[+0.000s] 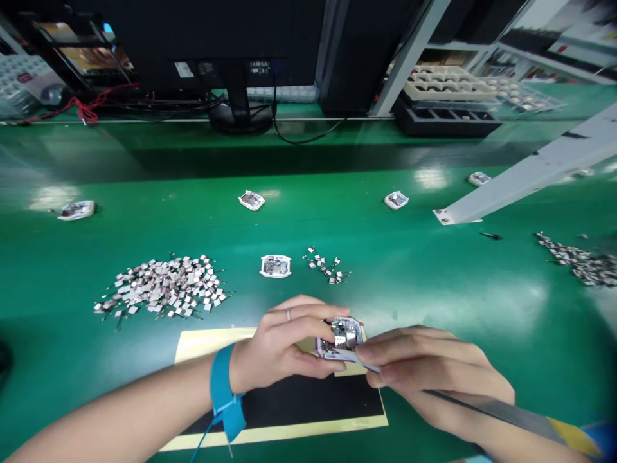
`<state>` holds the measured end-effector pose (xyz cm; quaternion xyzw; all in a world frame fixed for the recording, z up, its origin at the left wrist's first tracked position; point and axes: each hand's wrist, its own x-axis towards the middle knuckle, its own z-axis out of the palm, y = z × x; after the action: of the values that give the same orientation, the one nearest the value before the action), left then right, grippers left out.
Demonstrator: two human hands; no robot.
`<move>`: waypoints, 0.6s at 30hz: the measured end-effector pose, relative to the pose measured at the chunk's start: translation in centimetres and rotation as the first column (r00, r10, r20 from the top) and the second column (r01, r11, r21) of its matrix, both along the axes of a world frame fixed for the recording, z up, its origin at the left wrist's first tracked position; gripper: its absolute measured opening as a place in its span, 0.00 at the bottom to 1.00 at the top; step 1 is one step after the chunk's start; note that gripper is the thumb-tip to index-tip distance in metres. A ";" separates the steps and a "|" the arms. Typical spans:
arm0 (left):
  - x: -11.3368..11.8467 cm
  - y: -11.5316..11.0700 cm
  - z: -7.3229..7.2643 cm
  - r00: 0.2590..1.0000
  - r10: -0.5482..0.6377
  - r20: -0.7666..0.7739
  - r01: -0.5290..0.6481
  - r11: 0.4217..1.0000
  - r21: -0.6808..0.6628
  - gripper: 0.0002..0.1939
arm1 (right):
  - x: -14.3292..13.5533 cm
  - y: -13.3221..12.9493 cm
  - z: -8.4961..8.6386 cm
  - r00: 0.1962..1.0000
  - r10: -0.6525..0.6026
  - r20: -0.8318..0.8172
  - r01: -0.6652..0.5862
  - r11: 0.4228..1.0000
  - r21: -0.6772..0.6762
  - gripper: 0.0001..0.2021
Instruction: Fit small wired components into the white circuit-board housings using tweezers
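Observation:
My left hand (284,337), with a ring and a blue wrist strap (222,379), grips a small watch-shaped housing (340,337) by its edges. The housing lies face up, its circuit board and silver parts showing. In my right hand (434,366) are metal tweezers (491,408), with yellow tape near their rear end. Their pale tip touches or hovers just over the lower edge of the board; I cannot tell which. Right fingertips are close against the housing's right side. Below both hands lies a black mat (308,402) with a yellow border.
A heap of small square parts with short leads (164,286) lies left; several more (325,265) lie ahead. One white housing (276,266) sits beyond my left hand, others farther back. A white metal post (520,167) stands right. A monitor (236,96) stands behind on the green bench.

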<state>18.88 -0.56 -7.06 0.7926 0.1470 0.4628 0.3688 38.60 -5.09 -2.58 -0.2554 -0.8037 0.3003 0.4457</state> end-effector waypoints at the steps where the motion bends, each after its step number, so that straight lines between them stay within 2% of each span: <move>1: 0.0 0.0 0.0 1.000 -0.007 0.003 0.007 1.000 -0.001 0.12 | 0.0 0.0 0.1 1.000 0.006 0.004 -0.006 1.000 0.005 0.06; 18: -0.2 -0.2 0.2 0.999 -0.020 -0.028 0.019 0.998 -0.054 0.11 | -0.3 0.0 0.1 1.000 -0.007 -0.026 0.007 1.000 0.019 0.04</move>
<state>18.65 -0.72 -6.91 0.7902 0.1570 0.4439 0.3924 38.27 -5.10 -2.45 -0.2501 -0.7998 0.2944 0.4594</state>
